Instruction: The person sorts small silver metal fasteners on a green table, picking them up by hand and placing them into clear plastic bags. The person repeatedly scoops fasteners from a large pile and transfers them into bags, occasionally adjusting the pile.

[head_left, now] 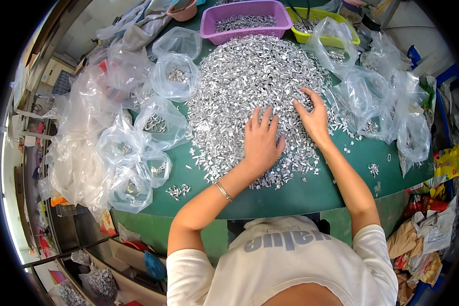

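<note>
A broad heap of small silver metal pieces [245, 76] covers the middle of the green table [301, 199]. My left hand [261, 142] rests on the near part of the heap, palm down, its fingers spread and pointing away from me. At the heap's right side is my right hand [314, 118], with thumb and forefinger apart and curved toward the pieces. Between them I see nothing held; its other fingers are partly hidden. A metal bangle [223, 191] circles my left wrist.
Behind the heap stand a purple basin [205, 31] and a yellow-green basin [354, 38], both holding metal pieces. Clear plastic bags with parts line the left [163, 115] and right [364, 94]. Small clusters of pieces [178, 192] lie near the front edge. Open drawers [122, 275] sit lower left.
</note>
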The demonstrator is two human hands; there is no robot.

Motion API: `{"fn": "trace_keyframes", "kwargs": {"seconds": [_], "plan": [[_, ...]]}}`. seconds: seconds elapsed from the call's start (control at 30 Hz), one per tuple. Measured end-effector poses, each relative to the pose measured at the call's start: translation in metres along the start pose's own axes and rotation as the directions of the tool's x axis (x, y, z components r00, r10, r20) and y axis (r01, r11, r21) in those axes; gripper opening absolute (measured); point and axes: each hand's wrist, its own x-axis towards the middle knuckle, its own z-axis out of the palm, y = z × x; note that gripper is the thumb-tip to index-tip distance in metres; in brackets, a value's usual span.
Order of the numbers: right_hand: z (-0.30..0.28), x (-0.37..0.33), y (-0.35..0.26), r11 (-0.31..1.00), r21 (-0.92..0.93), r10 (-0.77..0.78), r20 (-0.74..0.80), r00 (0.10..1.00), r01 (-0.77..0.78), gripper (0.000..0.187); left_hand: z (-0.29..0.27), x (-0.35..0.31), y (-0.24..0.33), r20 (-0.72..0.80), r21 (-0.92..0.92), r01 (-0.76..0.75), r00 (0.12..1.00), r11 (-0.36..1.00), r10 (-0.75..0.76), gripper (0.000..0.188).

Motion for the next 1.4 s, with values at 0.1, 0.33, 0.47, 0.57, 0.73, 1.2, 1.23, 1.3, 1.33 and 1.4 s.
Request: {"fn": "trace_keyframes", "kwargs": {"seconds": [0.1, 0.33, 0.47, 0.57, 0.73, 1.2, 1.23, 1.3, 1.33, 1.4], "plan": [[-0.006, -0.009, -0.009, 0.997, -0.007, -0.072, -0.021, 0.997, 0.072, 0.042, -0.004, -0.004, -0.001, 0.007, -0.005, -0.015, 1.0, 1.0, 0.015, 0.05], [-0.014, -0.039, -0.034, 0.973, -0.045, -0.223, 0.07, 0.972, 0.226, 0.037, -0.014, -0.018, -0.004, 0.022, -0.024, -0.059, 0.998, 0.998, 0.06, 0.047], [-0.023, -0.07, -0.048, 0.963, 0.025, -0.264, 0.253, 0.93, 0.267, 0.033, -0.014, -0.032, -0.012, 0.037, -0.121, -0.03, 0.999, 0.992, 0.035, 0.044], [-0.034, -0.075, -0.048, 0.949, 0.061, -0.315, 0.261, 0.913, 0.31, 0.031, -0.029, -0.032, -0.001, 0.008, -0.07, 0.003, 1.0, 0.998, -0.002, 0.044], [-0.037, -0.034, -0.021, 0.969, -0.104, -0.215, 0.087, 0.973, 0.224, 0.042, -0.015, 0.015, 0.003, -0.023, -0.278, -0.145, 0.989, 0.95, 0.144, 0.048], [-0.021, -0.02, 0.008, 0.987, -0.13, -0.074, 0.139, 0.988, 0.092, 0.043, 0.009, 0.028, 0.004, 0.058, -0.134, -0.226, 0.97, 0.965, 0.235, 0.058], [-0.018, -0.022, 0.006, 0.991, -0.113, -0.061, 0.131, 0.989, 0.076, 0.043, 0.01, 0.028, 0.004, 0.031, -0.096, -0.229, 0.972, 0.969, 0.232, 0.059], [-0.016, -0.023, 0.003, 0.995, -0.088, -0.042, 0.128, 0.991, 0.053, 0.042, 0.009, 0.027, 0.002, 0.06, -0.087, -0.237, 0.968, 0.968, 0.242, 0.06], [-0.017, -0.022, 0.002, 0.996, -0.081, -0.035, 0.13, 0.991, 0.046, 0.042, 0.005, 0.029, 0.002, 0.078, -0.104, -0.234, 0.967, 0.967, 0.243, 0.059], [-0.018, -0.022, 0.005, 0.997, -0.078, -0.017, 0.12, 0.993, 0.026, 0.042, 0.001, 0.029, 0.002, 0.116, -0.139, -0.221, 0.964, 0.965, 0.238, 0.058]]}}
